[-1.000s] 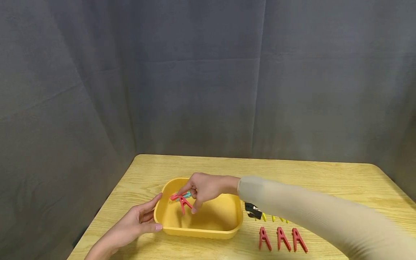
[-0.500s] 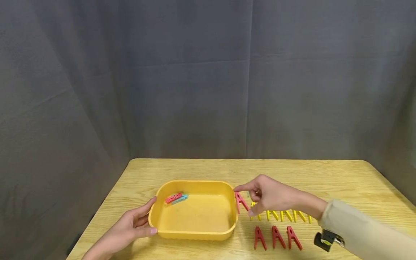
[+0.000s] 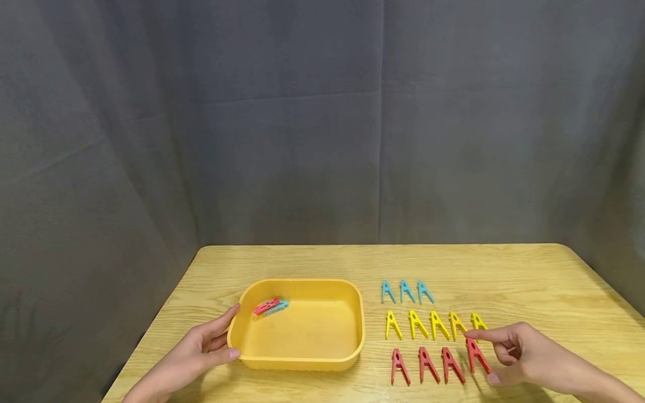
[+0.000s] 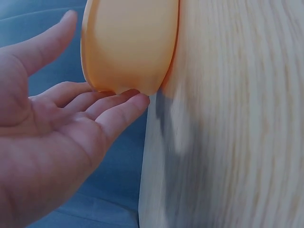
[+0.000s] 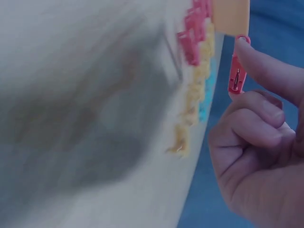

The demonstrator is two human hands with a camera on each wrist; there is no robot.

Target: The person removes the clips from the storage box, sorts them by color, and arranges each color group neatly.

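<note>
right hand (image 3: 514, 352): pinching red clothespin (image 3: 476, 355) between index finger and thumb, near right of table (image 3: 312, 263)
red clothespin: right end of near red row (image 3: 426, 365), just beside it
left hand (image 3: 199, 350): fingers straight, resting on left wall of yellow tray (image 3: 356, 324)
tray contents: red and blue pegs (image 3: 270, 307), far left corner
other rows: yellow (image 3: 436, 324) middle, blue (image 3: 407, 291) far

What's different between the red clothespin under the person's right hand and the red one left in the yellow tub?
The red clothespin at the right hand is on the wooden table, ending a row of four red pegs; the red clothespin in the tub lies inside the yellow tub against a blue clothespin. The first shows its splayed A shape and is touched by the right hand; the second lies on its side, untouched. Both are red plastic pegs.
</note>
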